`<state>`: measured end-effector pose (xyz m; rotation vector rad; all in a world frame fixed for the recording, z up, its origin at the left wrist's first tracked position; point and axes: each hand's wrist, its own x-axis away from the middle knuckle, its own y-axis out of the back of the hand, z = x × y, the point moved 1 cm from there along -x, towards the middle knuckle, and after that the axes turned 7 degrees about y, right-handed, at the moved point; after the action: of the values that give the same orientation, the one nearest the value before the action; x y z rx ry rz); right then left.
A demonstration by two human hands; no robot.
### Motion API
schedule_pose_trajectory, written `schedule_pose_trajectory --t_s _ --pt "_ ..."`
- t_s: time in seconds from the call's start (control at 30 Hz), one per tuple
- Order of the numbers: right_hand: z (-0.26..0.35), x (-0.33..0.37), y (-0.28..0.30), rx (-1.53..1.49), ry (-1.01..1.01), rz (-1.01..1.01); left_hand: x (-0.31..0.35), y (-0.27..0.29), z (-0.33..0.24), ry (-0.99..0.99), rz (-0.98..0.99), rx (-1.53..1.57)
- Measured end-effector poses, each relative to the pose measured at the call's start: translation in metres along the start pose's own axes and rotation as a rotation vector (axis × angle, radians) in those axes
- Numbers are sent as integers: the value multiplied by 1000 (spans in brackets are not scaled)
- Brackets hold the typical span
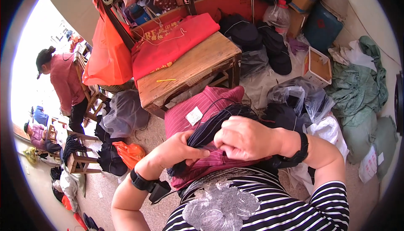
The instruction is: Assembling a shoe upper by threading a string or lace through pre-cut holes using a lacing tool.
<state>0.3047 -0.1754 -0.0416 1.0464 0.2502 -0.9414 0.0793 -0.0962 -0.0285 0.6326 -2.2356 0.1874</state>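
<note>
A thick bundle of dark cords (219,123) lies across my lap on a maroon pinstriped cloth (179,123). My left hand (179,150) is closed round the left part of the bundle, its thumb pointing right. Beside it, my right hand (244,137) is curled shut above the cords. Whatever its fingers pinch is hidden. A small white label (194,116) rests on the cloth left of the cords. Ahead stands a worn wooden bench (198,69), partly covered by a red cloth (176,41). A thin yellow tool (166,80) lies on its bare wood.
An orange-red bag (107,50) hangs left of the bench. Dark caps (275,52), a plastic bottle (277,16) and a white basket (316,69) are at the back right. Green cloth (357,83) is piled far right. Another person (67,79) stands at the left.
</note>
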Motion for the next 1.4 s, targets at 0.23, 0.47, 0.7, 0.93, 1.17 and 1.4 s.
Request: schedule_pose_trajectory --t_s 0.23,0.47,0.7,0.93,1.17,1.4 --pt "-4 0 11 -659 -340 -289 -7 7 9 -72 250 176" --pt "-13 -9 24 -1126 -436 -607 -15 18 23 -147 455 505" --pt "-11 -7 41 -747 -468 -559 -17 23 23 -53 398 442" --pt "17 -19 59 -60 -344 -456 -22 24 19 -109 367 356" --pt "20 -8 84 -220 -510 149 -27 30 27 -35 403 486" --pt "9 23 101 -1018 -230 -324 -30 29 28 -77 392 422"
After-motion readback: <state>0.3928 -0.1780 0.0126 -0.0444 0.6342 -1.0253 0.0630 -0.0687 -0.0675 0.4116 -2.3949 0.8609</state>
